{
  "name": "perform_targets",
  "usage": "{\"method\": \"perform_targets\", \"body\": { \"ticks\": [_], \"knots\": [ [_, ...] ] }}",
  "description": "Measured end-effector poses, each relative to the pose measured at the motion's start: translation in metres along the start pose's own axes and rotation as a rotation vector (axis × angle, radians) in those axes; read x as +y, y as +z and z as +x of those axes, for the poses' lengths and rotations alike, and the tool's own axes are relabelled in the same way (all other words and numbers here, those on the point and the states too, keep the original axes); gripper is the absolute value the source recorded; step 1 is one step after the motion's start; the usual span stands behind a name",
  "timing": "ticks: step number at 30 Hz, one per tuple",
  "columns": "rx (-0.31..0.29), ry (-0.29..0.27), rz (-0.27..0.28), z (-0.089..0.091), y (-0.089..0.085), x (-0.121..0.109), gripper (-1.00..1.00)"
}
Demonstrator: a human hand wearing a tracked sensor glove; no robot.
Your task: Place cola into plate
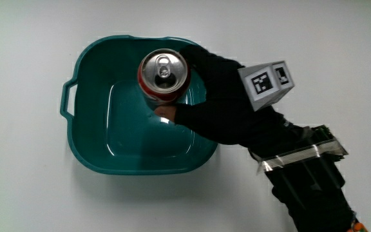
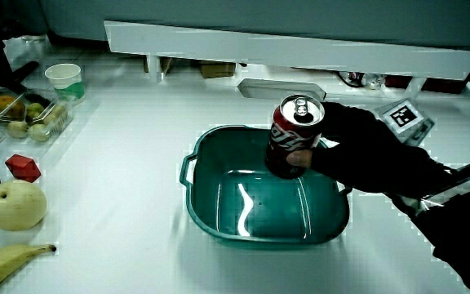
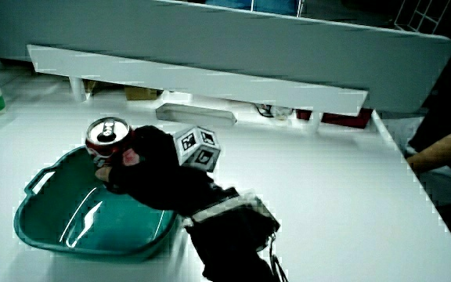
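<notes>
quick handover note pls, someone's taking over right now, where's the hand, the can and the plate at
Hand: shut on the can, gripping its side, upright, top up.
Can: held over the teal plate, inside its rim; in a side view its base looks to be above the floor, but contact cannot be told for sure.
Plate: a deep teal dish with handles, on the table, nothing else in it.
Done: can picked up and brought over the plate.
Left: lower it onto the plate's floor, let go, take the hand away.
</notes>
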Motion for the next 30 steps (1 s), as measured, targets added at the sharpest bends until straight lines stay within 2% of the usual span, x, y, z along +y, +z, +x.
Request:
{"method": "perform_targets", "body": {
  "ticks": [1,2,3,4,5,6,7,8,9,10,11,12,13,14,15,16,17,18,21,22,25,27,30],
  "knots": [
    [0.033,0.039,0.009,0.003,-0.007,0.002,0.00],
    [0.148,0.049,0.004,0.007,-0.015,0.005,0.00],
    [0.160,0.040,0.000,0.008,-0.020,0.007,0.00],
    [0.127,0.084,0.003,0.007,-0.024,0.011,0.00],
    [0.086,0.062,-0.019,0.004,-0.026,0.013,0.00],
    [0.136,0.073,-0.030,0.005,-0.033,0.016,0.00],
    [0.201,0.050,-0.059,0.005,-0.038,0.019,0.00],
    [0.131,0.054,-0.069,0.001,-0.039,0.021,0.00],
    [0.185,0.009,-0.107,0.000,-0.043,0.024,0.00],
    [0.220,0.001,-0.128,0.001,-0.049,0.027,0.00],
    [0.195,0.034,-0.128,0.001,-0.053,0.031,0.00],
    [0.164,0.001,-0.156,-0.003,-0.054,0.032,0.00],
    [0.168,0.003,-0.176,-0.004,-0.058,0.035,0.00],
    [0.129,-0.010,-0.199,-0.007,-0.061,0.037,0.00],
    [0.116,-0.023,-0.224,-0.009,-0.063,0.039,0.00],
    [0.098,-0.038,-0.204,-0.022,-0.057,0.038,0.00],
    [0.049,-0.049,-0.221,-0.025,-0.057,0.039,0.00],
    [0.015,-0.066,-0.224,-0.022,-0.063,0.040,0.00],
    [0.026,-0.075,-0.259,-0.020,-0.066,0.041,0.00],
    [0.006,-0.078,-0.254,-0.019,-0.067,0.041,0.00],
    [0.041,-0.088,-0.294,-0.016,-0.070,0.044,0.00],
    [0.018,-0.091,-0.286,-0.017,-0.071,0.044,0.00],
    [-0.002,-0.097,-0.309,-0.018,-0.076,0.045,0.00]
  ]
}}
